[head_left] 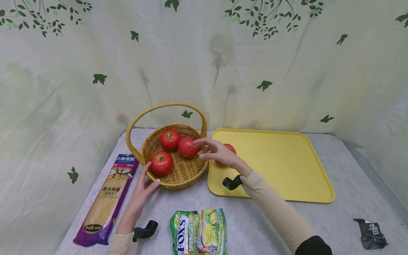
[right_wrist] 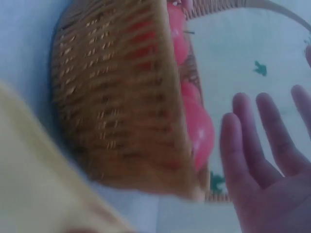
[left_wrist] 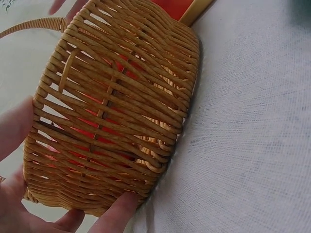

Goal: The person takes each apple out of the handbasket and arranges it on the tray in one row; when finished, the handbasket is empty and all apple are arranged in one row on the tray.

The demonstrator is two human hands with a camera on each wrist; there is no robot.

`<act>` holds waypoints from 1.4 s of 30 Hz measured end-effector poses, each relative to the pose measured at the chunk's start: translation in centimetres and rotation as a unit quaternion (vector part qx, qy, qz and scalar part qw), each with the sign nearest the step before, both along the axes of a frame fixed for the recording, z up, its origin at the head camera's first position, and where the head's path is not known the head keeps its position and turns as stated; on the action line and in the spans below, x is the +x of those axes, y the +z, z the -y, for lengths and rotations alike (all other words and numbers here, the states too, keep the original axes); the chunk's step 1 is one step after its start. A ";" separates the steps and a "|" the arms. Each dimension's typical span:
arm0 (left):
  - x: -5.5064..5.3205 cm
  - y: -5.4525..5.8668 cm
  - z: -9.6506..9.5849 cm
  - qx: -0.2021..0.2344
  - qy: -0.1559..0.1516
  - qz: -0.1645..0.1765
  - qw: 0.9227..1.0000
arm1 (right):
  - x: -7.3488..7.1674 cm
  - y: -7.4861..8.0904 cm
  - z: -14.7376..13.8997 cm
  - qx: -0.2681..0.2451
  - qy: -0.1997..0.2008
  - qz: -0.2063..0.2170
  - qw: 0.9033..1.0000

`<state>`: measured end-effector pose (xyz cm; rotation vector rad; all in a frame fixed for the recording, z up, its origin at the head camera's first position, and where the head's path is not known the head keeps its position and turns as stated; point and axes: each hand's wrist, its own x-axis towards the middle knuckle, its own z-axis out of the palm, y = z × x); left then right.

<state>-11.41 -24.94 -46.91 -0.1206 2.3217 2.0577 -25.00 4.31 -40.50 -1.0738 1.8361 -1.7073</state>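
Observation:
A wicker basket [head_left: 181, 180] with an arched handle holds three red apples, one of them a front-left apple [head_left: 162, 163]. My left hand [head_left: 141, 194] rests against the basket's near left side, its spread thumb and fingers at the rim and along the woven wall [left_wrist: 112, 111]. Over the basket's right rim reaches my right hand [head_left: 216, 152], palm facing the basket. Its fingers [right_wrist: 235, 145] are extended beside the right-hand apple [right_wrist: 198, 131], with nothing held. Partly hidden behind that hand, another red apple [head_left: 230, 148] lies on the yellow tray [head_left: 280, 166].
Left of the basket lies a purple pasta packet [head_left: 106, 198]. A green Fox's sweets bag [head_left: 199, 232] is at the near edge, and a small black packet [head_left: 372, 233] at the far right. A printed curtain [head_left: 191, 63] hangs behind the table.

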 end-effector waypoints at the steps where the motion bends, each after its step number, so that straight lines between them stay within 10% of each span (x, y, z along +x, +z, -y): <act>1: 0.0 0.0 0.0 0.000 0.000 0.001 1.000 | 0.1 0.1 0.7 0.009 0.012 -0.001 1.000; 15: -0.1 -0.2 -0.1 0.004 0.004 0.010 1.000 | -0.4 1.0 7.9 0.157 0.070 -0.050 0.984; 42: 0.1 0.0 0.0 0.011 0.004 0.012 1.000 | -0.8 0.2 13.8 0.310 0.082 0.127 0.939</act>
